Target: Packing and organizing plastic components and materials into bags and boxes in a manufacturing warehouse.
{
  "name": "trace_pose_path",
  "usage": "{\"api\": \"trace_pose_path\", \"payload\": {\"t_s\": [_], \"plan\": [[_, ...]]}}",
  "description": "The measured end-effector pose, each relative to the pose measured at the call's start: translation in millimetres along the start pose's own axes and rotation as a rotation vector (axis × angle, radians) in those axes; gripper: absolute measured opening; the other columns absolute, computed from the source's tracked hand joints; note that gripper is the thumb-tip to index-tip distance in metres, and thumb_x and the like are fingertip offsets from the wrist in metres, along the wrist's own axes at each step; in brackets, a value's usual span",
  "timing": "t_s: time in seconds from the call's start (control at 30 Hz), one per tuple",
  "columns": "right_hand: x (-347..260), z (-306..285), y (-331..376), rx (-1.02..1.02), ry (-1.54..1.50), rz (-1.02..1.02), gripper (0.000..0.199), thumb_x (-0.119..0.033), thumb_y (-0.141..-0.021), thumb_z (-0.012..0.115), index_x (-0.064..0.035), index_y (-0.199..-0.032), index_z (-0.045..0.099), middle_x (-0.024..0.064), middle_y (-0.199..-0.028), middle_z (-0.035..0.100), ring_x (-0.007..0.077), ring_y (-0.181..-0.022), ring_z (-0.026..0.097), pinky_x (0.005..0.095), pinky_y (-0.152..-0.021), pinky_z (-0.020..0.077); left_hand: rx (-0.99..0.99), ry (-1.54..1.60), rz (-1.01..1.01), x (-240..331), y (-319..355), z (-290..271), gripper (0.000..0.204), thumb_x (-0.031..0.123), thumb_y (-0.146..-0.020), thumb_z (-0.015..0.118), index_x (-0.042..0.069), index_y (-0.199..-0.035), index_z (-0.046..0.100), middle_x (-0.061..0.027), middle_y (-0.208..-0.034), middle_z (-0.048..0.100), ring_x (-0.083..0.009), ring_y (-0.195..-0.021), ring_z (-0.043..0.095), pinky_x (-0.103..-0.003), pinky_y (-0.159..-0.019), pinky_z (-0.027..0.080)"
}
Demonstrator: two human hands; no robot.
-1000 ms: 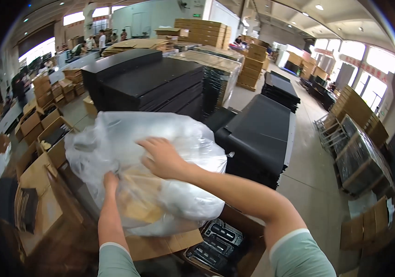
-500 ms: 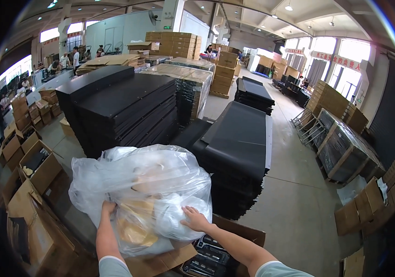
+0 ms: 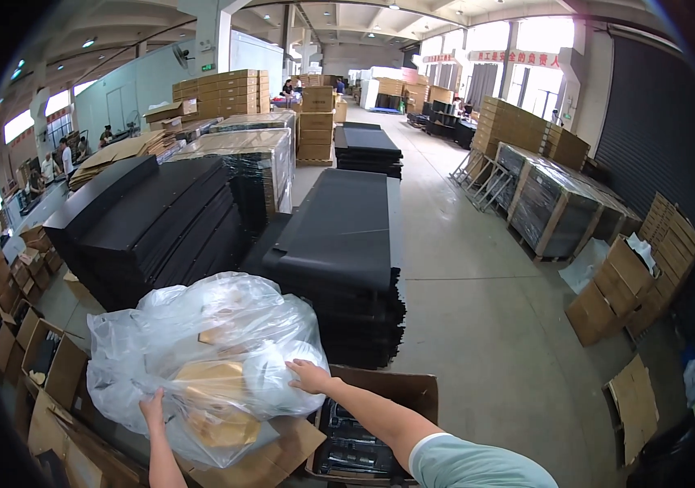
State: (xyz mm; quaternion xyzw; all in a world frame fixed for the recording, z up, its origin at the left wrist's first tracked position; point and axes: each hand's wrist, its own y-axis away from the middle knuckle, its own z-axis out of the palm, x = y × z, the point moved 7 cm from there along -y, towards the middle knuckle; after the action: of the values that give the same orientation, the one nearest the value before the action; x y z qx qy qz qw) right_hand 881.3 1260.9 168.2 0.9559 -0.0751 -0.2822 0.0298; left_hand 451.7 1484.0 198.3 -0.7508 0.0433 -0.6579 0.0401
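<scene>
A large, bulging clear plastic bag (image 3: 132,346) rests at the lower left, with tan pieces (image 3: 216,419) and whitish wrapped material showing through the film. At its near left side, my left hand (image 3: 152,407) pinches a fold of the plastic. My right hand (image 3: 309,376) lies against the bag's right side, fingers stretched out and apart. Below the bag a cardboard flap (image 3: 286,455) sticks out. Beside it stands an open carton (image 3: 412,394) holding several black parts (image 3: 356,447), partly hidden by my right forearm.
Tall stacks of black panels (image 3: 339,236) (image 3: 148,207) stand just beyond the bag. Open cartons (image 3: 51,358) crowd the left. Along the right are a wrapped crate (image 3: 547,207), brown boxes (image 3: 612,289) and a flat cardboard piece (image 3: 634,407) on the grey floor (image 3: 486,342).
The view has turned to the right, so the surroundings and bag appear farther left. Both hands stay on the bag. The right sleeve shows more.
</scene>
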Motion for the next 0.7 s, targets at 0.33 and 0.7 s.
{"api": "trace_pose_path", "payload": {"t_s": [0.33, 0.7], "plan": [[-78.8, -18.8, 5.8, 0.158, -0.208, -0.129, 0.065, -0.031, -0.086, 0.059, -0.0075, -0.140, 0.032, 0.0229, -0.135, 0.041, 0.0378, -0.123, 0.042, 0.0424, -0.100, 0.0377, 0.649, 0.064, -0.483, -88.7, -51.8, -159.5, 0.052, 0.033, -0.072, 0.073, -0.009, -0.101, 0.062, -0.0167, -0.102, 0.064, -0.0265, -0.085, 0.061, -0.036, -0.073, 0.050], [-24.2, 6.6, 181.0, 0.250, -0.721, 0.150, 0.057, -0.021, -0.092, 0.056, -0.0031, -0.139, 0.030, 0.0222, -0.129, 0.050, 0.0278, -0.120, 0.050, 0.0367, -0.101, 0.0404, 0.582, -0.485, -0.548, -114.9, -110.3, -151.2, 0.043, 0.028, -0.073, 0.063, -0.008, -0.096, 0.065, -0.0241, -0.105, 0.063, -0.0360, -0.100, 0.062, -0.042, -0.085, 0.051]]}}
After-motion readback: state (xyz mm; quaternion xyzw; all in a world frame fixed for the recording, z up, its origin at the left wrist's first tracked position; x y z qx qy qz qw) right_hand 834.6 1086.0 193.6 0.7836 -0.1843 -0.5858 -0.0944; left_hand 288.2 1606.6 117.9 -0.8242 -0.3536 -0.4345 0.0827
